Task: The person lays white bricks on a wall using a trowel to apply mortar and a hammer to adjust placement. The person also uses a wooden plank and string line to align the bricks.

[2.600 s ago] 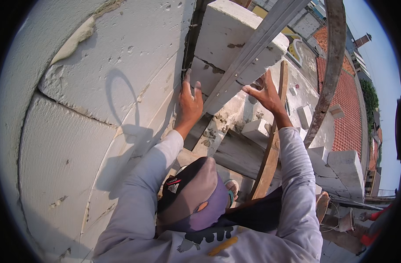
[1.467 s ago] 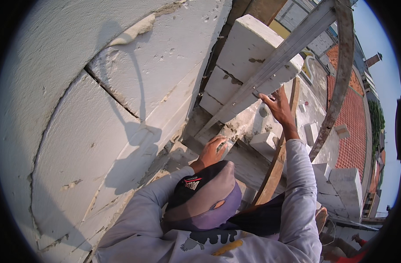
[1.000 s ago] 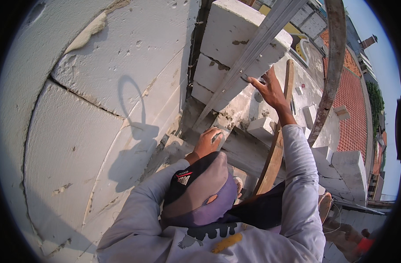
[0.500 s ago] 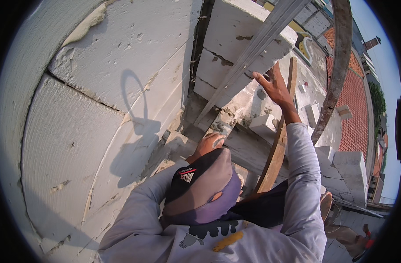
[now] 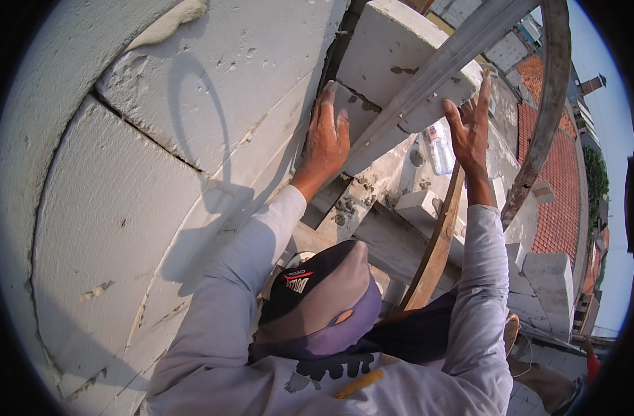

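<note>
**Between the left hand (image 5: 326,135) and the right hand (image 5: 471,135), a metal bar (image 5: 438,78) across a block stack (image 5: 393,52)**

Both hands are raised and apart, one to either side of the bar. The left hand is loosely spread, thumb lifted away from the straight fingers, with nothing in its palm. Its fingertips reach to the left edge of the block stack, by the dark gap (image 5: 342,38) that parts it from the big white wall (image 5: 116,208); whether they press on anything, I cannot tell.

The right hand is opened wide at the stack's right end, thumb pointing in toward the blocks and forefinger stretched upward. The thumb tip is close to the lower block edge; contact there cannot be made out, and no grasp shows.

The metal bar, pale and grooved, slants up to the right over the stack's face, its lower end just right of the left hand.

Just left of the right hand, and lower, is a clear bottle (image 5: 439,151). Below that hand, a wooden plank (image 5: 436,253) runs down past a loose white block (image 5: 419,210). Right of it curves a metal strip (image 5: 544,111), with a red tiled roof (image 5: 558,197) beyond. Well below both hands is a dark and purple cap (image 5: 320,305).
</note>
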Available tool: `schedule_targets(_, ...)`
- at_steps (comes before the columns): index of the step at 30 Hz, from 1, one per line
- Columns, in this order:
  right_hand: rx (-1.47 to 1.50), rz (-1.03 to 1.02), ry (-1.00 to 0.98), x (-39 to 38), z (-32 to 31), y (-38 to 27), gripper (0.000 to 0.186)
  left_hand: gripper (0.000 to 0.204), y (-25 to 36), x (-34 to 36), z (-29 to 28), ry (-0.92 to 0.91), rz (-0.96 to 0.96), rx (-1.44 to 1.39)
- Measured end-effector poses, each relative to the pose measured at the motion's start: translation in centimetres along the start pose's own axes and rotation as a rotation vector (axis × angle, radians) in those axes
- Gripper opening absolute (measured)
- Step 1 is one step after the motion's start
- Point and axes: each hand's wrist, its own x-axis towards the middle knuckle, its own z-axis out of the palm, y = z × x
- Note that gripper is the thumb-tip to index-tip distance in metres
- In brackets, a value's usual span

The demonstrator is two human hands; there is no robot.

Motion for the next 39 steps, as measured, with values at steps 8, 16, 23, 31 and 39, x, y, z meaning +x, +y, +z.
schedule_targets(8,0.144,-0.017,-0.064,0.1,0.5,-0.7,0.097,0.060,-2.4,3.4,3.4,0.100,-0.026,0.025)
schedule_targets(16,0.103,-0.035,-0.060,0.1,0.0,0.3,0.097,0.060,-2.5,3.3,4.3,0.148,-0.012,0.063)
schedule_targets(23,0.056,-0.045,-0.040,0.0,0.0,0.8,0.098,0.059,-2.2,2.8,4.3,0.104,-0.104,0.084)
schedule_targets(31,0.046,-0.043,-0.079,0.0,0.1,0.3,0.101,0.066,-4.0,1.6,3.5,0.049,-0.031,0.019)
schedule_targets(39,-0.015,-0.022,-0.083,-0.1,0.1,0.9,0.099,0.067,-4.1,0.3,3.0,-0.027,-0.117,0.060)
